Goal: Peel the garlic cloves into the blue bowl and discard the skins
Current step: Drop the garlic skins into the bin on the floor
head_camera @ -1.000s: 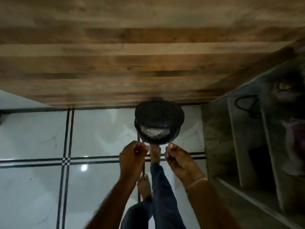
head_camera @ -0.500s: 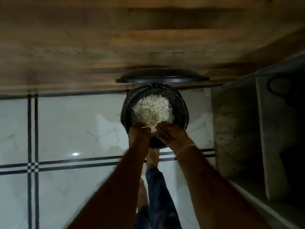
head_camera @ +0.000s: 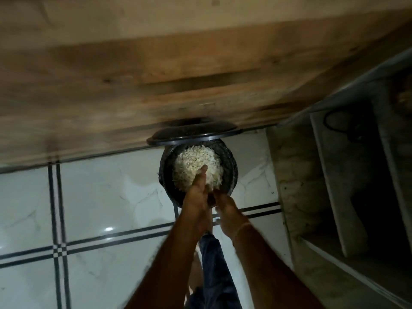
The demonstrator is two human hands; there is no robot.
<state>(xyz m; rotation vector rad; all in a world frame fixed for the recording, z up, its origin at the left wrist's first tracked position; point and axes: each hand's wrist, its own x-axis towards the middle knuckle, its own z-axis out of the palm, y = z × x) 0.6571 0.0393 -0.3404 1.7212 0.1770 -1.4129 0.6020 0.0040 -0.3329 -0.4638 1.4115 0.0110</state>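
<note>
Head view: looking straight down at a black bin [head_camera: 230, 175] on the white tiled floor [head_camera: 93, 197], against a wooden cabinet front [head_camera: 156, 74] at 12 o'clock; blurred and dim.
Change: a second ago the lid [head_camera: 194, 133] lay almost shut over the bin; now it stands tipped up at the bin's 12 o'clock edge and both hands have moved from short of the rim to over the opening.
Meaning for task: this looks like the discard step, near the end of the job.
Garlic skins [head_camera: 194, 161]: a pale heap filling the bin's middle.
Left hand [head_camera: 197, 192]: fingers stretched toward 12 o'clock, tips touching the heap, pressed against the right hand; whether it still holds skins I cannot tell.
Right hand [head_camera: 225, 205]: at the bin's 6 o'clock rim, fingers curled down and hidden; grip cannot be told.
Blue bowl: not in view.
Risk: loose skins may drift onto the floor.
</note>
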